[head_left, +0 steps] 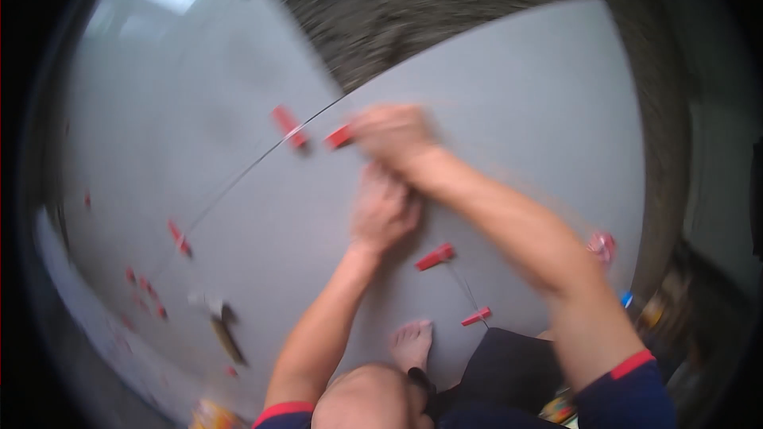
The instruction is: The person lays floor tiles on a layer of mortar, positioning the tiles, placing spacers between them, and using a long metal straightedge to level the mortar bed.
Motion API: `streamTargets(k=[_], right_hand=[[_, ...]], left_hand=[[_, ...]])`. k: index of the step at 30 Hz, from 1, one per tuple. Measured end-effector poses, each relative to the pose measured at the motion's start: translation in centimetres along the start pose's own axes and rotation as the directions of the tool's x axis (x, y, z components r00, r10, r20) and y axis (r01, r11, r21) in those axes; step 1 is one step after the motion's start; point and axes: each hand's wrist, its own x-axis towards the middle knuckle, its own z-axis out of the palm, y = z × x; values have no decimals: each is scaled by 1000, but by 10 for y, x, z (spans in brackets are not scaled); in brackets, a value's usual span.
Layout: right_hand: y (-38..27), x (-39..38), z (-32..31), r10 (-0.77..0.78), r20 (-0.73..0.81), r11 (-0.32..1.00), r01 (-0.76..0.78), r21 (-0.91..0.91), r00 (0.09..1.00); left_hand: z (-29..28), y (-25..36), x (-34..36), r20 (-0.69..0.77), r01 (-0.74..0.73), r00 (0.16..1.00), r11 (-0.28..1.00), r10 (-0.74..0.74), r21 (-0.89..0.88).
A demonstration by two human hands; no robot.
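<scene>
My right hand (395, 137), blurred by motion, is closed with a red wedge (339, 137) sticking out from its fingers on the left. Just below it, close to the right wrist, my left hand (385, 210) has its fingers curled; whatever they hold is hidden. Both hands are low over large grey floor tiles (517, 79). A thin dark joint (254, 163) runs between tiles to the left. Across it lie one red wedge (290, 127) and, farther down, another red wedge (180, 238). Nearer me, a red wedge (435, 257) and a smaller red wedge (477, 317) sit along a second joint.
A hammer-like tool (228, 342) with a yellowish handle lies at the lower left. Several small red pieces (145, 286) are scattered past it. Rough dark ground (381, 0) borders the tiles at the top. My bare foot (412, 343) rests on a tile. A red-and-white bundle (602, 248) lies right.
</scene>
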Motion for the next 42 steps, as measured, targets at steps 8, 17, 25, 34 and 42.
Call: streamTargets(k=[8, 17, 25, 34, 42], right_hand=[[-19, -87, -38, 344, -123, 890, -281, 358, 931], [-73, -760, -214, 762, 545, 319, -935, 152, 349], [-198, -906, -162, 939, -84, -174, -669, 723, -334], [-150, -800, -255, 930, 285, 62, -862, 503, 233], [-73, -680, -269, 725, 328, 522, -794, 311, 605]], left_hand=[[7, -71, 13, 85, -199, 980, 898, 180, 392], [22, 38, -15, 112, -281, 953, 678, 283, 679], [-14, 12, 35, 716, -649, 698, 436, 16, 623], [-64, 78, 16, 289, 194, 835, 743, -468, 641], [-89, 45, 102, 14, 255, 956, 858, -292, 446]])
